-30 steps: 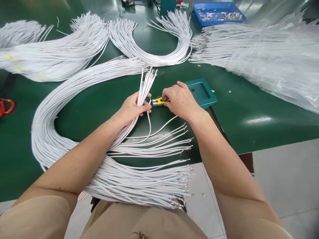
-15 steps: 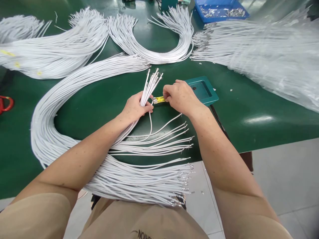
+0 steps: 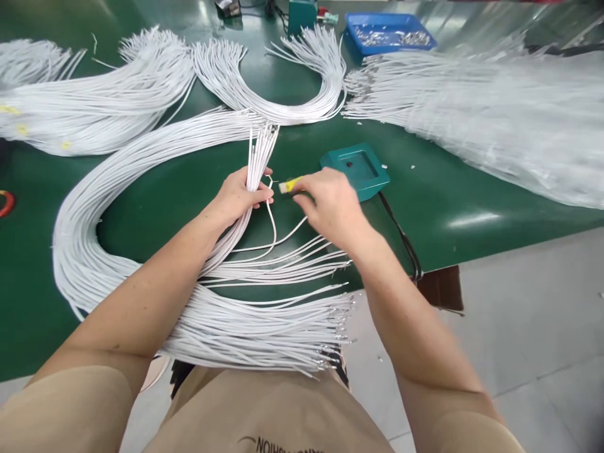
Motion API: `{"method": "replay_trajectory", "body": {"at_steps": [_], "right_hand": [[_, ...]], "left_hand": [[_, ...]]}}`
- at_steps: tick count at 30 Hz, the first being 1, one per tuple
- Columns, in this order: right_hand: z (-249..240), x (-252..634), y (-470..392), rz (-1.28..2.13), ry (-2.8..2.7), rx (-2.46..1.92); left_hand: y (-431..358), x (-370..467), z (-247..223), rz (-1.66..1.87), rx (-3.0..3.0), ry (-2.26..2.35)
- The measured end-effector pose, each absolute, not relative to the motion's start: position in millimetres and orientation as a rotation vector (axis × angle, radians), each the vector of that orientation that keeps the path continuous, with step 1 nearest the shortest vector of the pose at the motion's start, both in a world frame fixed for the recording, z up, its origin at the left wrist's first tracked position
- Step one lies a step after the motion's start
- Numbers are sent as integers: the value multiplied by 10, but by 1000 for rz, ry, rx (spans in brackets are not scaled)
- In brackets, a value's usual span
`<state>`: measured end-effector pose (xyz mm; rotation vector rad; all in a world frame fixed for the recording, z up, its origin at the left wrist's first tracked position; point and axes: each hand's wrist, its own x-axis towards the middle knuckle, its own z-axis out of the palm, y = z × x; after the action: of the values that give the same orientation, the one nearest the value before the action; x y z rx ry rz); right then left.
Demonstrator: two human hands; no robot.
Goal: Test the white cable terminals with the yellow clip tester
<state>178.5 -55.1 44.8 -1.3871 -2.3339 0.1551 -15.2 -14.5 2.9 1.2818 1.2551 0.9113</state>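
My left hand is closed around a bundle of white wires, their tips pointing up and away from me. One single wire loops up to the left thumb, and its thin end sticks out to the right there. In my right hand, thumb and fingers pinch a small yellow tool with a pale tip. That tip sits just right of the wire end, with a small gap between them. Below both hands, a thick sheaf of white wires with metal-tipped ends lies across the table edge.
A teal tray-like unit with a black cable stands behind my right hand. More wire bundles lie further back. A blue tray of small metal parts is at the back, beside plastic-wrapped wires. Red handle at left.
The yellow tool's tip has come away from the wire end by the left thumb, leaving a gap. My left hand still grips the bundle. The whole view has shifted slightly.
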Motion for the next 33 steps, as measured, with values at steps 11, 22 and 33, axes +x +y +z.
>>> {"method": "replay_trajectory", "body": {"at_steps": [11,22,33], "right_hand": [[140,1324,-1197,-94,-2678,-1132],[234,1397,-1502,490,-2673,-1610],[63,1464,-1737,754,-2454,-1461]], "left_hand": [[-261,-122,285,726,1353,1145],[-495,-190,580,933,1440,1254],[-768,-202,652,982,1609,1168]]}}
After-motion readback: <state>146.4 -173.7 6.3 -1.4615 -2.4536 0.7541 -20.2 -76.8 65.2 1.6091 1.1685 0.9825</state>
